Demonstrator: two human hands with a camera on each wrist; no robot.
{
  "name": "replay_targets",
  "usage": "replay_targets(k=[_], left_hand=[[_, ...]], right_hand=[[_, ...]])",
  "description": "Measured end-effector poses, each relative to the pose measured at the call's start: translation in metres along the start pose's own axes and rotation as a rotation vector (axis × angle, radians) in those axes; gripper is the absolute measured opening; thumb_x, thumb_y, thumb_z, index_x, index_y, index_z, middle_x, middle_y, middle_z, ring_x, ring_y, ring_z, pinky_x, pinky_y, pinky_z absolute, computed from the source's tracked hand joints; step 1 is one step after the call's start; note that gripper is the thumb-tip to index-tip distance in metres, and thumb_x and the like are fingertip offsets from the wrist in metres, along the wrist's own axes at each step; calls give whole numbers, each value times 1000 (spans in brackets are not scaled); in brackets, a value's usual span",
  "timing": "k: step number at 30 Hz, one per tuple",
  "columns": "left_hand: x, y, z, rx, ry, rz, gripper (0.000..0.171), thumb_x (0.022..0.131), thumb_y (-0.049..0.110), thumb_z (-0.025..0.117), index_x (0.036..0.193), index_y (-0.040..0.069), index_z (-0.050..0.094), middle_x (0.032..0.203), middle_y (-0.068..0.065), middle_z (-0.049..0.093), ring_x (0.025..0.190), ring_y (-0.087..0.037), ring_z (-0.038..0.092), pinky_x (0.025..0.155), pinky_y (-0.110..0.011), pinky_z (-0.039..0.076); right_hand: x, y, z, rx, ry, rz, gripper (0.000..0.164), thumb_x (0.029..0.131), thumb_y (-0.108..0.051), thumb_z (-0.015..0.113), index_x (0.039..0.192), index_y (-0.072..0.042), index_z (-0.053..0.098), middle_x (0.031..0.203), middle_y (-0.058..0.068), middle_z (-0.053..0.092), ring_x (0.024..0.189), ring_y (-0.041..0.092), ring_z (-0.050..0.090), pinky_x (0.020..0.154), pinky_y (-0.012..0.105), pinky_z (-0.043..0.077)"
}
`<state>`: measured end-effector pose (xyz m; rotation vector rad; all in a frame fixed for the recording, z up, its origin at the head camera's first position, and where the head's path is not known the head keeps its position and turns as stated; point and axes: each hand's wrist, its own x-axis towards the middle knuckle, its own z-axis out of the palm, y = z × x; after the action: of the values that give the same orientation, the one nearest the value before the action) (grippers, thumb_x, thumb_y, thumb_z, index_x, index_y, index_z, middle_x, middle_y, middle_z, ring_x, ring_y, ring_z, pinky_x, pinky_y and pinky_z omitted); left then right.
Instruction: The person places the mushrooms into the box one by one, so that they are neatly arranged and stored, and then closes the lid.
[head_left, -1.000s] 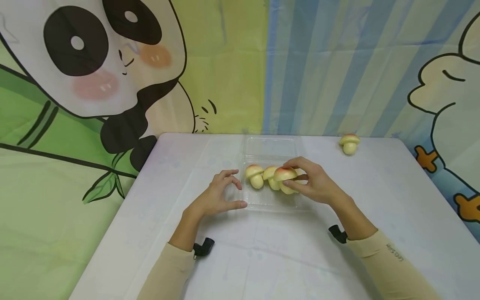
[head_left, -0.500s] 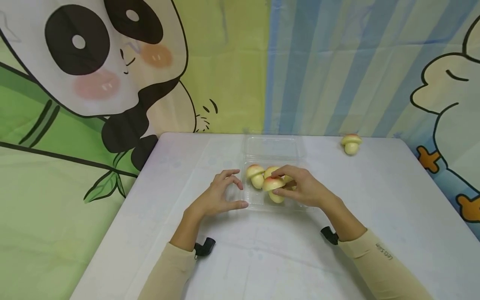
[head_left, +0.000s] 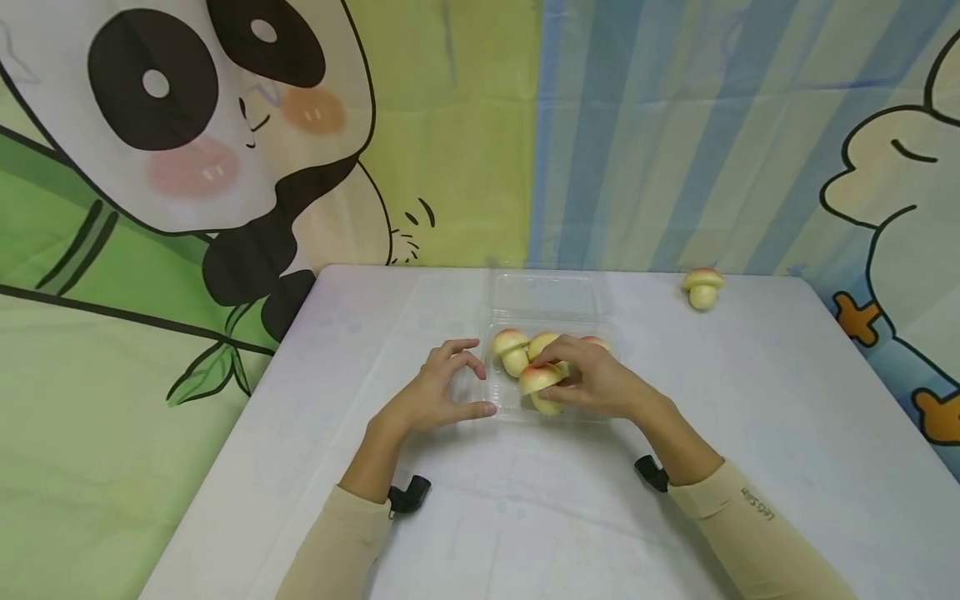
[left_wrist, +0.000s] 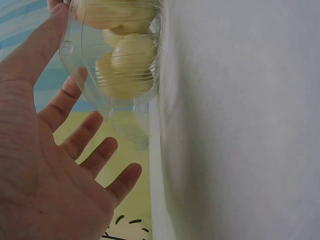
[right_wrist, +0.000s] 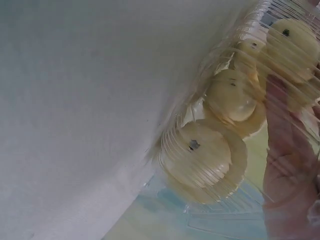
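Observation:
A clear plastic clamshell box (head_left: 510,408) lies on the table with its lid (head_left: 546,292) laid back behind it. My right hand (head_left: 603,383) pinches a toy mushroom (head_left: 538,379) with a reddish-yellow cap, low in the front of the box, thumb and fingers at its cap and stem. Behind it, toy mushrooms sit at the left (head_left: 512,350), in the middle (head_left: 542,343) and at the right (head_left: 596,342); the right one is mostly hidden by my hand. My left hand (head_left: 431,392) has its fingers spread and gently bent beside the box's left wall, thumb at the front corner.
One more toy mushroom (head_left: 702,289) stands upright at the table's back right, near the striped backdrop (head_left: 660,133). The white cloth-covered table (head_left: 525,508) extends in front of the box. A cartoon panda backdrop (head_left: 330,200) hangs behind on the left.
My right hand has moved left and toward me with its toy mushroom, from the right side of the box to the front middle. The left hand has stayed in place.

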<state>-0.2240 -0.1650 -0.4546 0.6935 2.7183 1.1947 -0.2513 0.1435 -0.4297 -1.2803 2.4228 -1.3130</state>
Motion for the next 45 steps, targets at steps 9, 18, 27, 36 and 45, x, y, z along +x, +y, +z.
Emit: replay_targets(k=[9, 18, 27, 36, 45], left_hand=[[-2, -1, 0, -5, -2, -12, 54, 80, 59, 83, 112, 21, 63, 161, 6, 33, 148, -30, 26, 110, -68, 34], [-4, -1, 1, -4, 0, -19, 54, 80, 59, 83, 112, 22, 63, 161, 7, 33, 148, -29, 27, 110, -66, 34], [-3, -2, 1, -4, 7, -6, 54, 80, 60, 83, 112, 21, 63, 161, 3, 34, 148, -29, 27, 110, -66, 34], [-2, -1, 2, -4, 3, 2, 54, 80, 59, 83, 112, 21, 63, 161, 3, 34, 148, -29, 26, 111, -66, 34], [-1, 0, 0, 9, -6, -6, 53, 81, 60, 82, 112, 22, 63, 161, 7, 32, 150, -29, 24, 112, -67, 31]], right_hand=[[1, 1, 4, -25, -27, 29, 36, 87, -15, 84, 120, -10, 70, 124, 3, 64, 113, 22, 63, 81, 33, 61], [2, 4, 6, -79, -72, 40, 38, 86, -17, 84, 121, -9, 72, 122, 3, 70, 111, 22, 67, 84, 35, 60], [2, 2, 4, -83, -84, 60, 42, 86, -16, 84, 125, -5, 70, 125, 6, 69, 113, 22, 68, 85, 36, 60], [1, 4, -3, -125, -11, -35, 45, 81, -10, 88, 121, 2, 72, 119, 12, 74, 103, 25, 73, 80, 43, 61], [-9, 3, -17, -104, 20, -30, 46, 84, -8, 85, 125, 4, 67, 124, 19, 69, 95, 34, 74, 82, 49, 60]])
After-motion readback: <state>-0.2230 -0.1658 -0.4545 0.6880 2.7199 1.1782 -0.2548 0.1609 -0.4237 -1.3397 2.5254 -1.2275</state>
